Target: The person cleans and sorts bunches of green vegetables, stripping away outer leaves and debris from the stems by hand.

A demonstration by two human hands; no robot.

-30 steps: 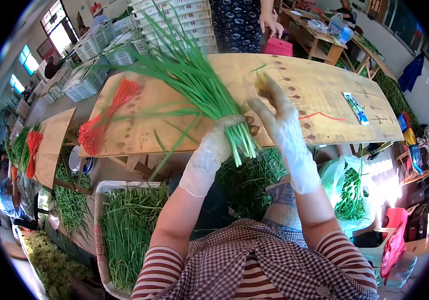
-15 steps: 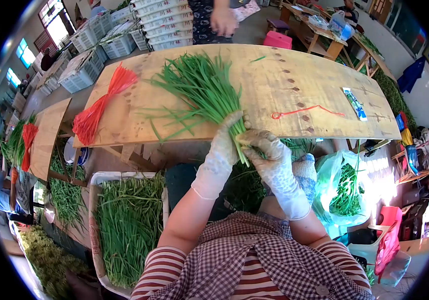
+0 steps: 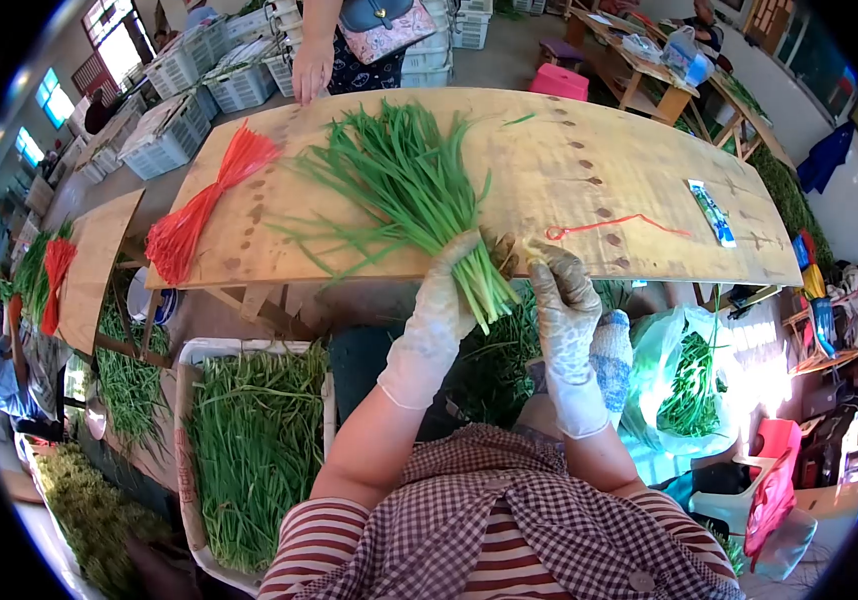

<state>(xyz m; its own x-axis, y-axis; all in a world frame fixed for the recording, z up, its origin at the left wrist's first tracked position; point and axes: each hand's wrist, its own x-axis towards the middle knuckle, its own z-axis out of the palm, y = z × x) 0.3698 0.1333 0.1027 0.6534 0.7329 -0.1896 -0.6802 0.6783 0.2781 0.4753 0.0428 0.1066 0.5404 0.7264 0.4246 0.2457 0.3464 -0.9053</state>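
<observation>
My left hand (image 3: 446, 290), in a stained white glove, is wrapped round a bunch of garlic chives (image 3: 414, 185). The leaves fan out over the wooden table (image 3: 509, 150), and the pale cut ends point toward me past the near edge. Just right of those ends, apart from them, is my gloved right hand (image 3: 567, 295). Its fingers are bent together in a pinch; a small pale bit shows at the tips, too small to name. A single red tie (image 3: 617, 222) lies on the table beyond my right hand. To the left rests a bundle of red ties (image 3: 207, 205).
A blue-and-white packet (image 3: 712, 213) lies on the table's right. Below left stands a white crate (image 3: 189, 440) full of greens; below right, a plastic bag (image 3: 649, 400) holds more. Across the table a person's hand (image 3: 313, 70) touches its far edge. White crates (image 3: 164, 135) stand behind.
My right hand has moved right, away from the stem ends. The bunch stays in my left hand, its stems more spread. The person across the table has shifted left.
</observation>
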